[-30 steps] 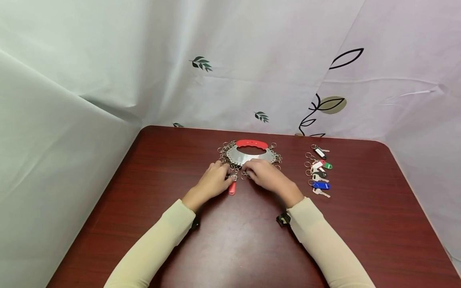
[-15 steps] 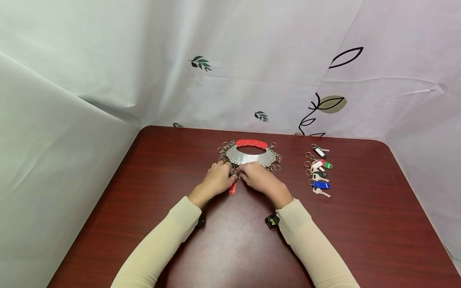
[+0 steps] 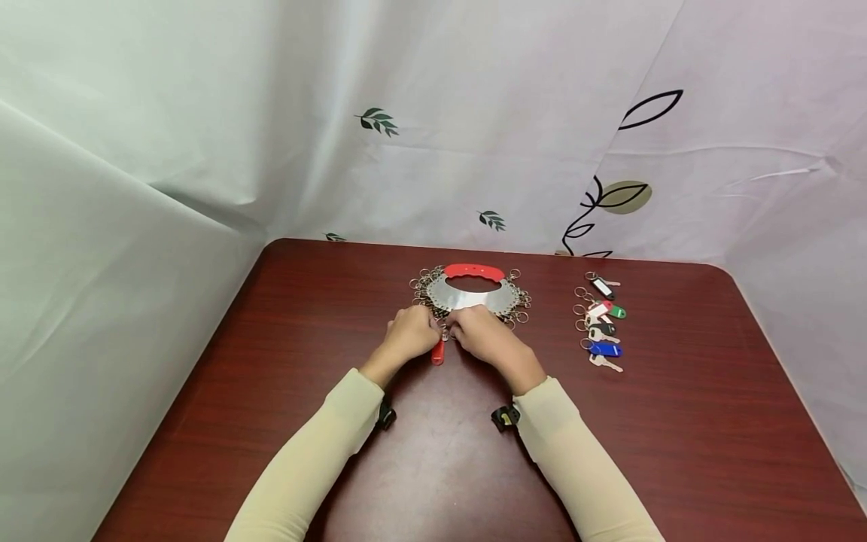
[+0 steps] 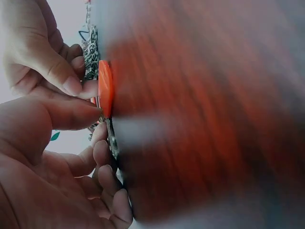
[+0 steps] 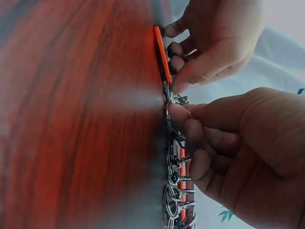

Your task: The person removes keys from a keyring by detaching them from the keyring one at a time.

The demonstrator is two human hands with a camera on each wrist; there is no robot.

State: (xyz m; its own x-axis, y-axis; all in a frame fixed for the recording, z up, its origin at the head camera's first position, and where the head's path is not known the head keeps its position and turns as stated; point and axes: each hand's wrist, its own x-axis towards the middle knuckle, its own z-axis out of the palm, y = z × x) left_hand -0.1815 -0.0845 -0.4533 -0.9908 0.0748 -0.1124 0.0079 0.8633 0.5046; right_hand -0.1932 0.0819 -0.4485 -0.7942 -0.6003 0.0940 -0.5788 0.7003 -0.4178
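A metal key holder plate (image 3: 467, 300) with a red grip (image 3: 474, 271) lies flat, its edge hung with small metal clips and split rings. At its near edge both hands meet, fingertips almost touching. My left hand (image 3: 411, 333) pinches the ring end of a red key tag (image 3: 437, 352), which points towards me. In the left wrist view, the thumb and fingertips close on metal just beyond the red tag (image 4: 106, 89). With thumb and forefinger, my right hand (image 5: 243, 143) pinches a small metal piece beside that ring; the fingertips hide most of it.
On the right of the dark red table (image 3: 691, 421) lies a column of keys with tags, among them a blue tag (image 3: 605, 349), a green tag (image 3: 616, 311) and a black tag (image 3: 600, 287). White curtains (image 3: 433, 150) stand behind and at both sides.
My right hand has moved left, away from the loose rings, to join the left hand. My left hand has shifted slightly right, and its fingers have curled in at the red tag's ring.
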